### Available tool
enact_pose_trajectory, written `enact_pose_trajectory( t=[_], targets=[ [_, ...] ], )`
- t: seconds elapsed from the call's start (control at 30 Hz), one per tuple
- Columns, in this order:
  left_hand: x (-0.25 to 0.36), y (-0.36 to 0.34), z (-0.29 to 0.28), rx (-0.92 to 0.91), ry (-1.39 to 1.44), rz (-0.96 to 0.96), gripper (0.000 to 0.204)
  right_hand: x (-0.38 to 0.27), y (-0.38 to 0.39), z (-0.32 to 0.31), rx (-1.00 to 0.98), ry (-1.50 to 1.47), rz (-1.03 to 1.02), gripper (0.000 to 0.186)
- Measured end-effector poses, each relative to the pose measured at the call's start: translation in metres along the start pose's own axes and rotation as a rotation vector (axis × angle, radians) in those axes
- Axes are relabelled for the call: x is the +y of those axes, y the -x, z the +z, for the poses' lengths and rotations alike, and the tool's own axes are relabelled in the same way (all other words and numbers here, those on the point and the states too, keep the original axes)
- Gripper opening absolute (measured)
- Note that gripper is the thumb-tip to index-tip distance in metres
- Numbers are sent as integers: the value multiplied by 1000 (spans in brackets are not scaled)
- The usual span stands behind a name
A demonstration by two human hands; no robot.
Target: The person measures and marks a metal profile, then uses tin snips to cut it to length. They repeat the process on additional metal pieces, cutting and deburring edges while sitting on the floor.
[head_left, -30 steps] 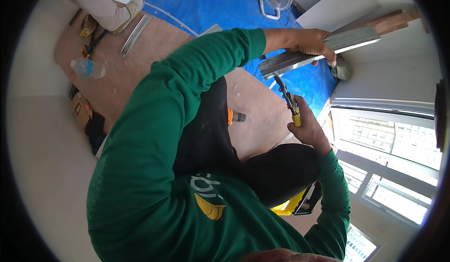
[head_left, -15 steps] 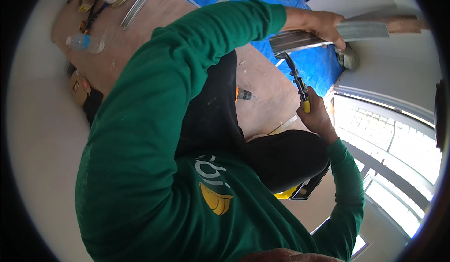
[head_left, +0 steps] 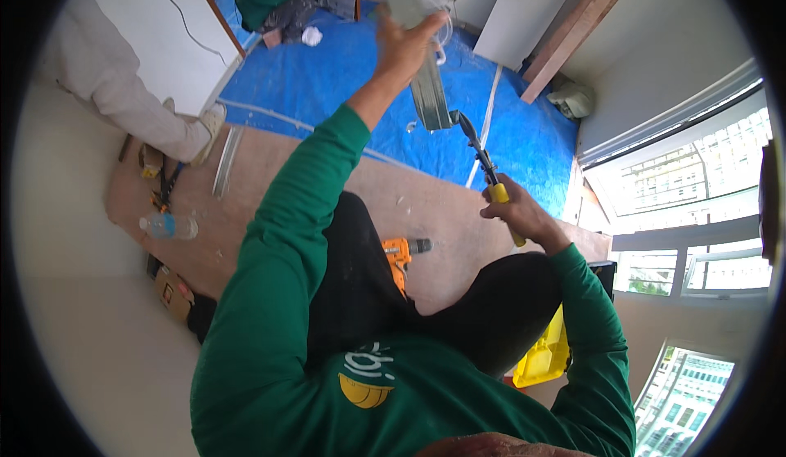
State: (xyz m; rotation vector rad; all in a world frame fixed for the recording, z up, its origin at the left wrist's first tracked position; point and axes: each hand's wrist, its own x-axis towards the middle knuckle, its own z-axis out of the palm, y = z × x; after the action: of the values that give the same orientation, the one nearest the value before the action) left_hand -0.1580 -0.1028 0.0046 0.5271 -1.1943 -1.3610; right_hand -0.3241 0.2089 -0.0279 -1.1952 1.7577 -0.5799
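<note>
My left hand [head_left: 401, 52] is wrapped around a long grey metal channel [head_left: 429, 97], raised over the blue sheet and angled away from me. Its near end points down toward my right hand. Held in my right hand [head_left: 524, 210] is a pair of tin snips [head_left: 481, 154] with yellow handles and dark jaws. The jaws meet the corner of the channel's near end; whether they bite into the metal I cannot tell. Between my legs an orange cordless drill [head_left: 398, 254] lies on the brown board floor.
A blue sheet [head_left: 319, 89] covers the far floor. At left are a person's leg [head_left: 155, 121], another metal channel piece [head_left: 227, 161] and a water bottle [head_left: 169, 226]. Someone in green [head_left: 266, 3] is at the far end. A yellow case [head_left: 544, 355] stands by my right leg.
The view has turned, and the channel has swung from pointing right to pointing away from me. Both hands keep their hold, and the snips stay at the channel's end. More of the drill shows.
</note>
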Motion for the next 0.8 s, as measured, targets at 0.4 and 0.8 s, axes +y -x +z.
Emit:
enact_pose_trajectory(
  t=[0.4,0.8],
  targets=[
    [24,1,-11,334,165,40,90,-9,-2,4,-33,-66,-99,63],
    [23,4,-8,411,170,38,93,-14,-1,3,2,-2,-44,54]
  ],
)
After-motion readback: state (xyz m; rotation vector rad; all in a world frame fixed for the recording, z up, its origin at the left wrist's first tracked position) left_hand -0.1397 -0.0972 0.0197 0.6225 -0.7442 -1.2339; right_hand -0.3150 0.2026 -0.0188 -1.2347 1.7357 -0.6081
